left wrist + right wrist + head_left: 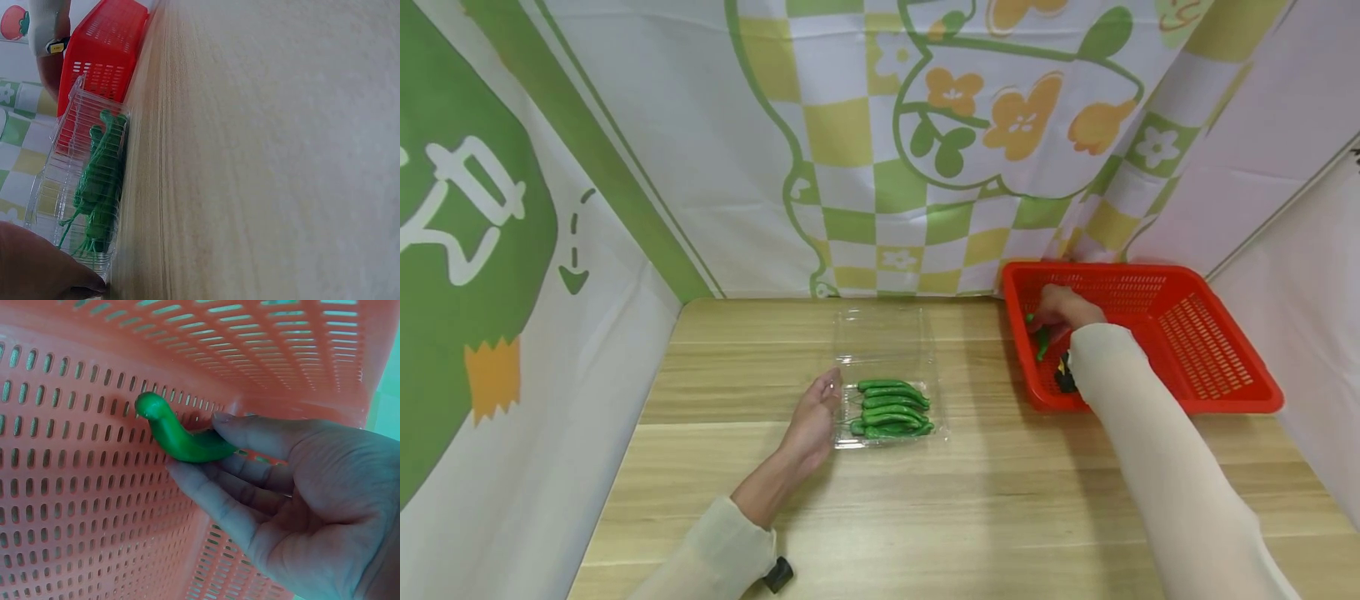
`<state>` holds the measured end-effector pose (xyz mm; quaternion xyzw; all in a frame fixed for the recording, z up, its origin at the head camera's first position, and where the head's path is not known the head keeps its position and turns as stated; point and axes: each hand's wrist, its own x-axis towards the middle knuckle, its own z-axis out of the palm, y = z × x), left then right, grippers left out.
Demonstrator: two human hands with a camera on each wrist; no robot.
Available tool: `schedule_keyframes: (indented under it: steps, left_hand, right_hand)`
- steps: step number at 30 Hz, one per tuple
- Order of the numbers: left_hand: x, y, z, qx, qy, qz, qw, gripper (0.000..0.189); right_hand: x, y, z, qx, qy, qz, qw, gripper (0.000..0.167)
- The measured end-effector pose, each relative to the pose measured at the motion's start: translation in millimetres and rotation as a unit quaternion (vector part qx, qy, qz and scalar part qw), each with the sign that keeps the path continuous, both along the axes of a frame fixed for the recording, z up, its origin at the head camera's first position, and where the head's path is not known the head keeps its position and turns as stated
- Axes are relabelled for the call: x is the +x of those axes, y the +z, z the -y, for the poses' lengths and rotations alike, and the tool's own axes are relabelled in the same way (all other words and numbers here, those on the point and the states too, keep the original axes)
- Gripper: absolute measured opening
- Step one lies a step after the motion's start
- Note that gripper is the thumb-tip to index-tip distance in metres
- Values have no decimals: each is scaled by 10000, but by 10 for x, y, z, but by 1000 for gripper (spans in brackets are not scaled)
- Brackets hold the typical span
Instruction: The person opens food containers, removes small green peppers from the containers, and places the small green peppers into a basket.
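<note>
Clear plastic box [887, 373], open on wood-grain table [910, 525], green peppers [893, 407] inside; left hand [811, 419] touching left side [840, 429], grip not discernible. Across tabletop gap: red basket [1213, 333]. Within, near left wall [1021, 337]: single pepper [181, 440] pinched between thumb [265, 435] and fingers [215, 500] of right hand [325, 500], rounded end protruding. Yellow wrist label [57, 47], unreadably small. Beyond: table's back edge [756, 301], patterned curtain [925, 167].

Inside the red basket [1202, 332], my right grip [315, 478] holds a green pepper [187, 446]. Left of the basket, more peppers [893, 407] are green, their box [886, 362] colourless. Beneath the basket, the surface [917, 517] is pale wood-grain; behind, the cloth [898, 187] is checked green, yellow and white.
</note>
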<state>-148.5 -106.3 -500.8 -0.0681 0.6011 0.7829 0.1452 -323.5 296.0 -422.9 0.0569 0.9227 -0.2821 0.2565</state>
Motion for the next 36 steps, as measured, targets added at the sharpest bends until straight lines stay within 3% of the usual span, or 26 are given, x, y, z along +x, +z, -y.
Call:
schedule_keyframes:
  steps: [5, 10, 21, 26, 27, 33, 34, 36]
  left_hand:
    - [-1, -1, 2, -26, -9, -23, 10000, 58]
    - [-5, -1, 2, -33, -26, -31, 10000, 59]
    - [-1, 21, -8, 28, -83, -4, 10000, 60]
    - [4, 12, -3, 36, -94, -15, 9999, 60]
    - [3, 10, -3, 38, -89, -13, 10000, 60]
    - [-2, 2, -5, 13, -26, -17, 10000, 59]
    - [-1, 2, -6, 11, -7, -23, 10000, 59]
    - [1, 0, -10, 13, 21, -30, 10000, 59]
  right_hand:
    - [10, -20, 9, 27, 37, -99, 9999, 19]
    - [-18, -42, 15, 188, 254, -191, 9993, 13]
    - [-49, -31, 59, 668, 349, -114, 9971, 18]
    - [-73, -8, 28, 1158, 722, -342, 9900, 15]
    - [-168, -120, -76, 1166, 887, -441, 9882, 17]
    - [-99, -24, -74, 1512, 1150, -643, 9797, 22]
    - [9, 116, 24, 1625, 1069, -616, 9790, 21]
    - [15, 138, 16, 1640, 1058, -615, 9788, 23]
